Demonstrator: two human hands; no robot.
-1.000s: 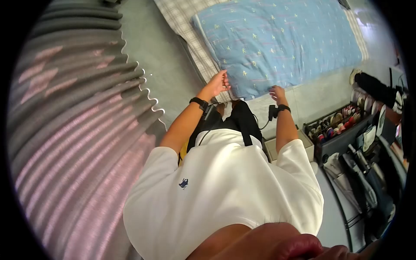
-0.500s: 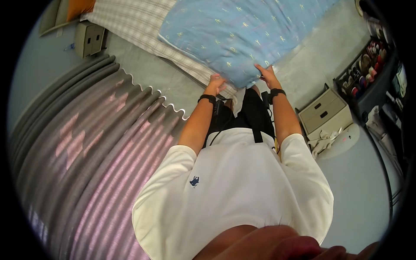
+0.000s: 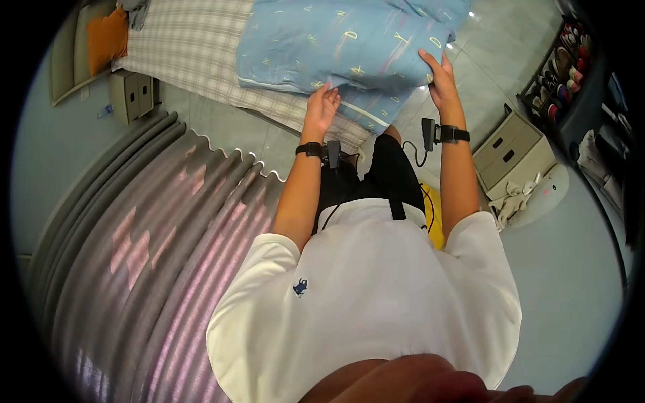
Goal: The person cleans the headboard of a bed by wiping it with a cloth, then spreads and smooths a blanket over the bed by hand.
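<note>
A light blue quilt [image 3: 295, 50] with yellow letters lies on the bed, and its near part is lifted and folded back over itself. Its lower layer [image 3: 383, 111] shows beneath the fold, towards my knees. My right hand [image 3: 443, 84] is closed on the right end of the folded edge, thumb on top and the other fingers mostly hidden. My left hand [image 3: 324, 107] is at the near edge, left of the middle, fingers curled and tips pinching the fabric. Black straps with small dark devices are on both wrists.
The bed's plaid sheet [image 3: 191, 40] shows on the left, with an orange cushion [image 3: 107, 37] beyond. Grey curtains [image 3: 134, 248] hang on the left. Two bedside cabinets, left [image 3: 131, 95] and right [image 3: 510, 151], flank the bed. A shoe rack [image 3: 557, 87] stands at right.
Both hands have moved forward, away from my body, and further apart. The near part of the quilt has been lifted and folded back, exposing the layer below.
</note>
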